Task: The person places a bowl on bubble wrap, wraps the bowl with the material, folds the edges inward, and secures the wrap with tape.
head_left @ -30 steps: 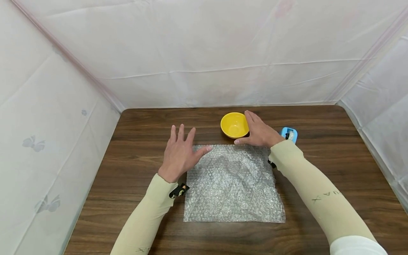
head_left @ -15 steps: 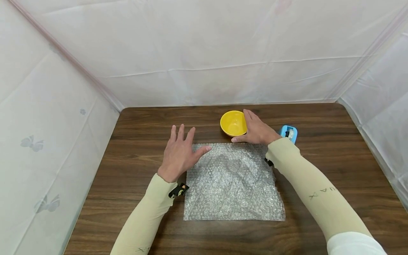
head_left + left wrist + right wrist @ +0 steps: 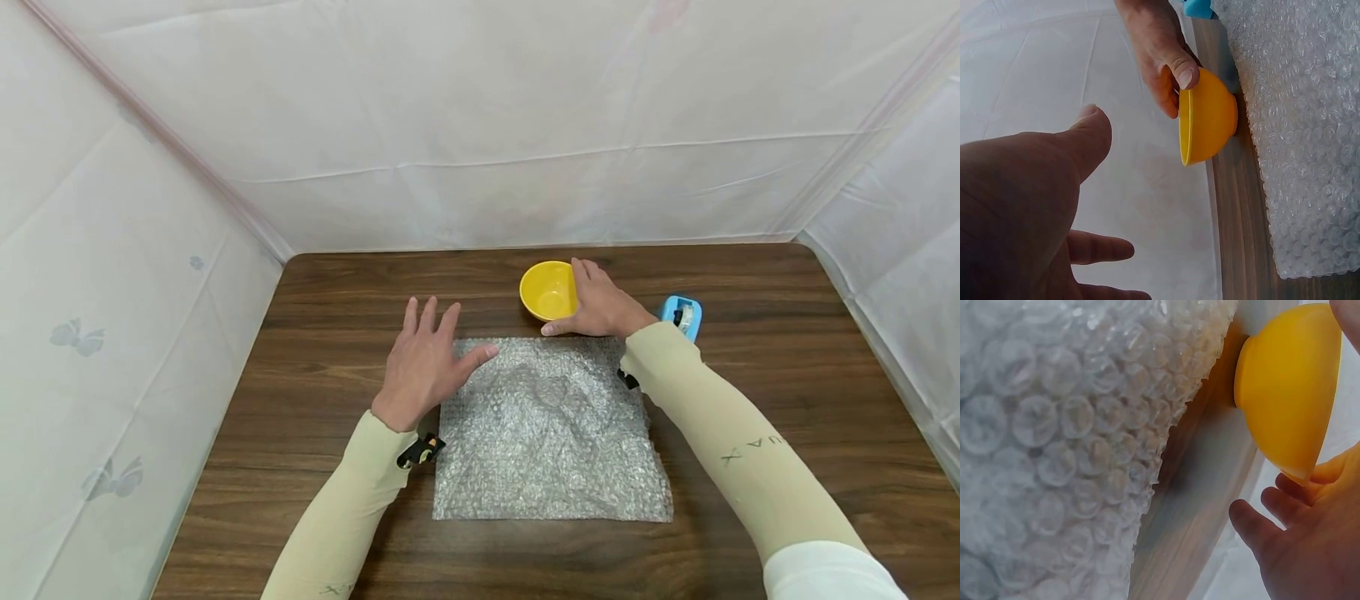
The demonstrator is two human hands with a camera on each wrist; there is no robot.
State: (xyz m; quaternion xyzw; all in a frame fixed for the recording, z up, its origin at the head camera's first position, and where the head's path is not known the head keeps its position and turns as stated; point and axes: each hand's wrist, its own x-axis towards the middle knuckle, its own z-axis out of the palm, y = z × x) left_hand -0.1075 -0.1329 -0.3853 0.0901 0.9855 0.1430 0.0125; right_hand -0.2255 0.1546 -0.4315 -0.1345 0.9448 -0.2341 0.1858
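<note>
A yellow bowl (image 3: 548, 292) stands upright near the back of the table. My right hand (image 3: 606, 306) grips its right side, thumb at the near rim and fingers round the far side. In the right wrist view, the fingers (image 3: 1260, 531) curve close to the bowl's wall. A sheet of bubble wrap (image 3: 551, 442) lies flat in front of the bowl. My left hand (image 3: 422, 367), fingers spread and holding nothing, hovers by the sheet's upper left corner; its thumb overlaps that corner in the head view.
A light blue tape dispenser (image 3: 682, 317) sits behind the right wrist, partly hidden by the sleeve. The dark wooden table (image 3: 315, 417) meets pale sheeting (image 3: 480, 200) at its back and sides.
My right hand has shifted slightly left, its thumb and fingers moving farther around the yellow bowl. The bowl, the bubble wrap and my left hand have hardly moved.
</note>
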